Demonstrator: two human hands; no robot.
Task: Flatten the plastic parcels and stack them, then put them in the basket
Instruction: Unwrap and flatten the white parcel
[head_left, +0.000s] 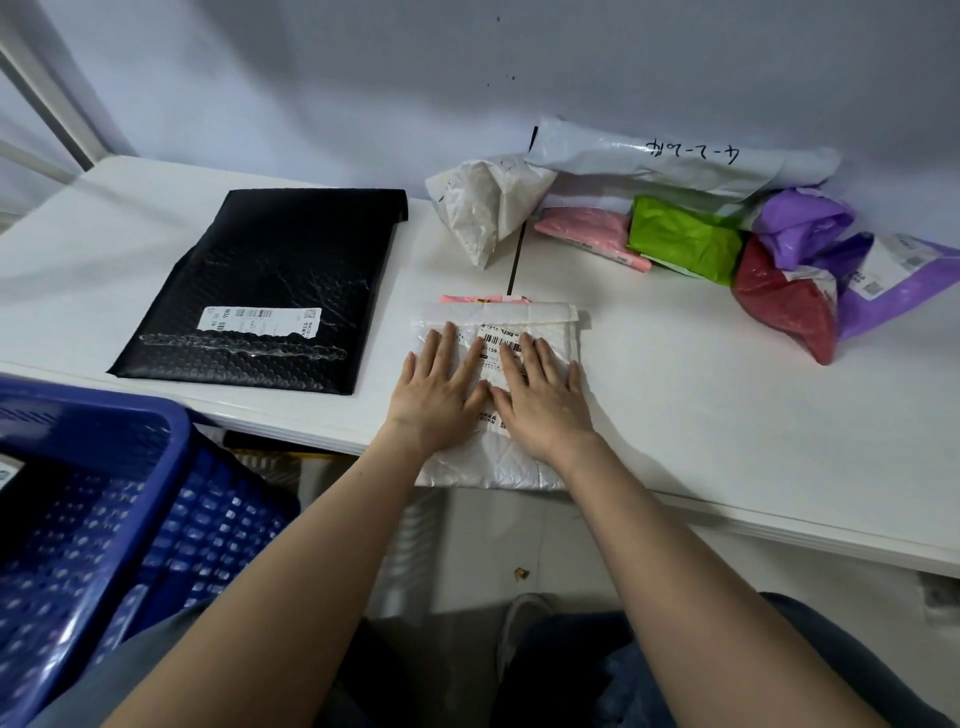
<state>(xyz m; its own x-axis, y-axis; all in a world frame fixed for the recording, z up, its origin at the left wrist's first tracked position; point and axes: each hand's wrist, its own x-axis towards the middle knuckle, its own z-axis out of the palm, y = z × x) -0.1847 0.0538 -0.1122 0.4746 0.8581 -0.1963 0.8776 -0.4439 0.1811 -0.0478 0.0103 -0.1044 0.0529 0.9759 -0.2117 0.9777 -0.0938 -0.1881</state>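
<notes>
A white bubble parcel (550, 322) lies at the table's front edge, on top of a pink parcel (478, 299) whose far edge peeks out. My left hand (439, 392) and my right hand (540, 397) press flat on the white parcel side by side, fingers straight. A black bubble parcel (270, 280) lies flat to the left. At the back right sits a heap of parcels: crumpled white (483, 208), long grey (675, 161), pink (592, 234), green (685, 239), red (779, 301) and purple (852, 260). The blue basket (93, 499) stands at the lower left, below the table.
The white table (727, 415) has a seam running back from the white parcel. A grey wall stands right behind the parcels. My knees and a shoe show under the table's front edge. A label lies inside the basket at the left.
</notes>
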